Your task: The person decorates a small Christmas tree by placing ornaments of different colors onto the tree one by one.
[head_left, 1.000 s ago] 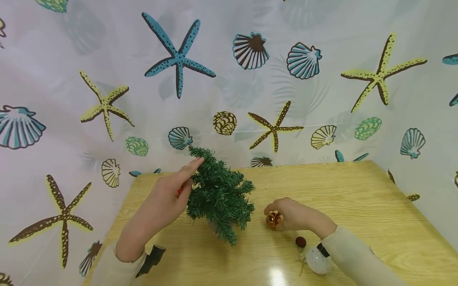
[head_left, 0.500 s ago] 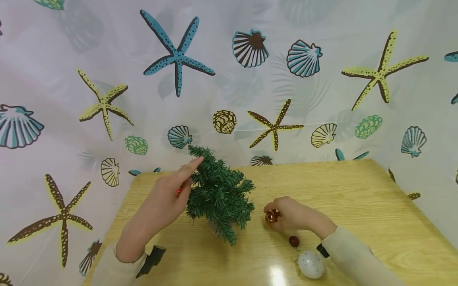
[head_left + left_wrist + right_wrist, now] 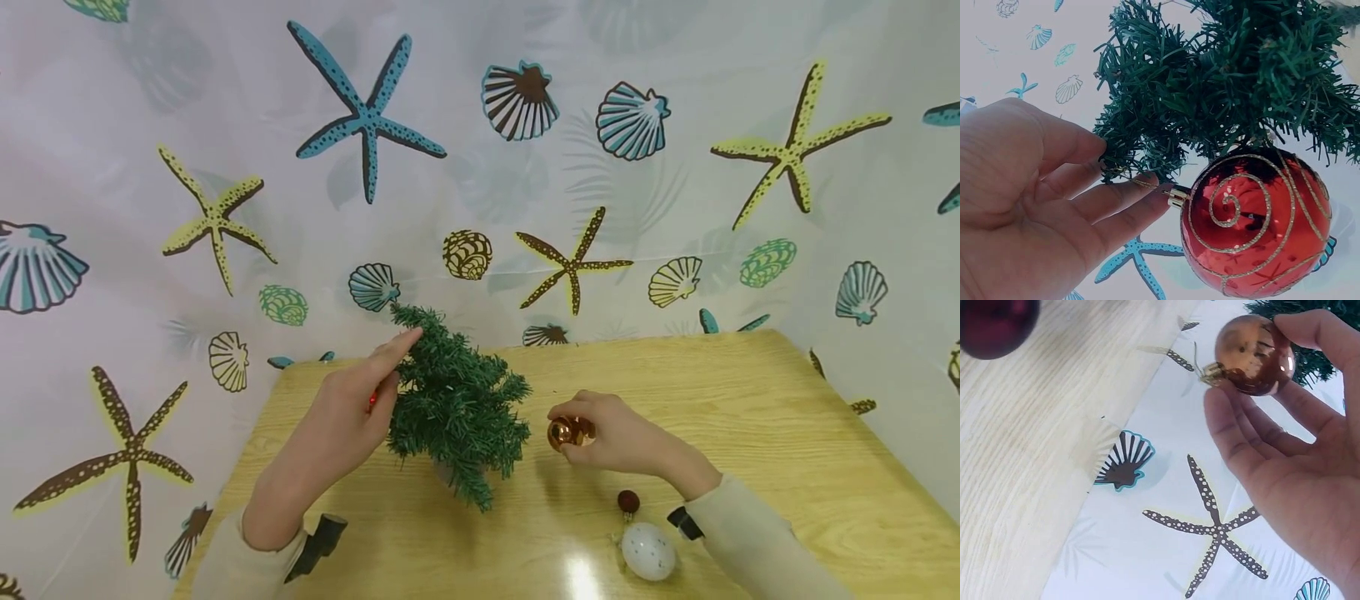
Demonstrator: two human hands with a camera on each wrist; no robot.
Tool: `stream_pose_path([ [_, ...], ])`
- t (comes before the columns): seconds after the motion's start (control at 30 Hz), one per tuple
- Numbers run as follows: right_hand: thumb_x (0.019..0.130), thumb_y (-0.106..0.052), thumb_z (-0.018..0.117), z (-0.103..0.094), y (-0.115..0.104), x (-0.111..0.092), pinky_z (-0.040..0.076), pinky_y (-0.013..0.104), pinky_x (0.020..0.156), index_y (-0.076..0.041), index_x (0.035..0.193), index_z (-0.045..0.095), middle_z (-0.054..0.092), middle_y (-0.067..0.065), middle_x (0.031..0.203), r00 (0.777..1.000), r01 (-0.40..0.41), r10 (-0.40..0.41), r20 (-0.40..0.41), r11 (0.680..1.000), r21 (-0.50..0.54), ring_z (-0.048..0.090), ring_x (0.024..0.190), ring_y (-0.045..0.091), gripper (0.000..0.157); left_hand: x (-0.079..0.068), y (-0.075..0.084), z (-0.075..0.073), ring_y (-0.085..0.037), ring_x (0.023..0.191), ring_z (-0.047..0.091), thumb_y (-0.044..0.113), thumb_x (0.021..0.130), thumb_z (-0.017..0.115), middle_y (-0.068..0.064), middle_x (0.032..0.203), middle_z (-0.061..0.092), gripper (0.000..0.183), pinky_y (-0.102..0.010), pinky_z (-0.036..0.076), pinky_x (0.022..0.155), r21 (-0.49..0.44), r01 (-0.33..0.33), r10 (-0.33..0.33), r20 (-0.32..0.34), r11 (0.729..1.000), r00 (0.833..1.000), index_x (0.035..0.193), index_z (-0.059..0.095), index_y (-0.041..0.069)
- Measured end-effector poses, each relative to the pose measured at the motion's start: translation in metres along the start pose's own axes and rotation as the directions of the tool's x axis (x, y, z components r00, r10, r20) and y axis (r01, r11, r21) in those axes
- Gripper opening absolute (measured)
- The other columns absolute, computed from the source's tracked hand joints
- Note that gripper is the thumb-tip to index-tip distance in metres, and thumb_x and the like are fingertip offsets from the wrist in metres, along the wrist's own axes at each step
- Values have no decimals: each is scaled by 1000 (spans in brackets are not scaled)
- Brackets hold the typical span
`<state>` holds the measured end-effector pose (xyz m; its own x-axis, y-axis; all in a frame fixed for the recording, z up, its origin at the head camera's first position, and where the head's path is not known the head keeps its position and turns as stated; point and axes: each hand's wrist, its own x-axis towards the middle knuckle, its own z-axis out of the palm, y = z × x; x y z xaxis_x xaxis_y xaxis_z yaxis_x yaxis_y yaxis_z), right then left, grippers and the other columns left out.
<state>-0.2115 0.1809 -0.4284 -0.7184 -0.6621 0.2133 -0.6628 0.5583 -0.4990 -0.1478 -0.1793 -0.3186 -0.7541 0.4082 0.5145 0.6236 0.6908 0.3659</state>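
Observation:
A small artificial Christmas tree (image 3: 461,400) stands on the table. My left hand (image 3: 341,421) pinches a branch tip (image 3: 1124,134) at its left side. From that branch a shiny red bauble (image 3: 1254,228) with gold glitter swirls hangs by a gold cord, mostly hidden behind the hand in the head view. To the right of the tree, my right hand (image 3: 618,437) holds a shiny copper bauble (image 3: 562,432) between thumb and fingers, above the tabletop. In the right wrist view its gold cap and thin loop (image 3: 1211,374) point away from the palm.
On the wooden table (image 3: 712,400), near the right forearm, lie a small dark red bauble (image 3: 628,502) and a larger white speckled bauble (image 3: 648,552). A curtain (image 3: 465,108) printed with shells and starfish stands behind and at both sides.
My right hand has lifted the copper bauble off the tabletop. The white and dark red baubles have shifted a little on the table. The left hand stays at the branch.

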Motion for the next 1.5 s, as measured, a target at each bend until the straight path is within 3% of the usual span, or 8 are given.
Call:
stream_pose_path([
  [0.17,89,-11,77,-8,-10,-1,55,25,73,-10,130,71,68,-2,106,995,28,-24,-96,999,37,61,85,8,42,1,0,-1,3,53,16,-10,103,51,-6,80,60,59,-23,30,53,8,-6,6,-9,1000,1000,159,48,9],
  [0.5,88,-4,78,-26,-28,-1,62,31,83,-14,134,64,71,-3,114,980,115,-84,-180,980,165,69,92,6,49,-1,1,-2,3,54,15,-11,101,54,9,61,33,60,-22,27,53,33,-26,28,-47,999,999,157,51,9],
  [0.7,86,0,74,-29,-38,-3,62,32,84,-24,137,64,66,-2,123,978,136,-104,-181,975,177,67,100,8,57,-1,1,-1,3,55,14,-12,101,55,0,73,53,59,-22,28,54,31,-42,44,-47,999,998,157,51,8],
  [0.8,85,2,72,-30,-41,-4,61,31,85,-28,134,65,65,-3,126,978,153,-120,-172,970,191,65,103,9,59,-1,0,-1,3,55,14,-11,102,54,-15,115,74,59,-23,29,54,28,-41,42,-42,999,998,157,50,7],
  [0.97,85,4,73,-34,-51,-4,61,30,86,-28,135,65,64,-6,129,974,186,-150,-168,957,225,65,107,10,60,0,1,-1,3,53,15,-10,103,53,-19,156,56,58,-24,31,54,20,-25,26,-30,999,999,158,50,8],
  [1.07,85,4,75,-36,-59,-4,61,30,87,-25,135,66,63,-6,130,971,201,-160,-176,947,250,65,109,10,59,0,2,-1,2,53,18,-9,103,55,-13,111,76,57,-23,31,54,25,-17,18,-39,1000,999,157,51,8],
  [1.17,85,2,78,-38,-66,-4,62,30,87,-21,135,67,63,-7,130,968,212,-166,-189,942,260,66,110,10,56,-1,2,-1,1,54,22,-7,102,57,4,65,48,57,-23,31,53,31,-16,18,-56,999,998,156,52,9],
  [1.5,86,1,78,-40,-78,-3,62,29,87,-18,133,67,64,-4,130,952,264,-210,-224,933,244,66,111,11,52,-2,4,-2,0,54,27,-2,101,66,7,61,40,53,-23,32,51,26,-6,8,-61,1000,998,151,59,11],
])
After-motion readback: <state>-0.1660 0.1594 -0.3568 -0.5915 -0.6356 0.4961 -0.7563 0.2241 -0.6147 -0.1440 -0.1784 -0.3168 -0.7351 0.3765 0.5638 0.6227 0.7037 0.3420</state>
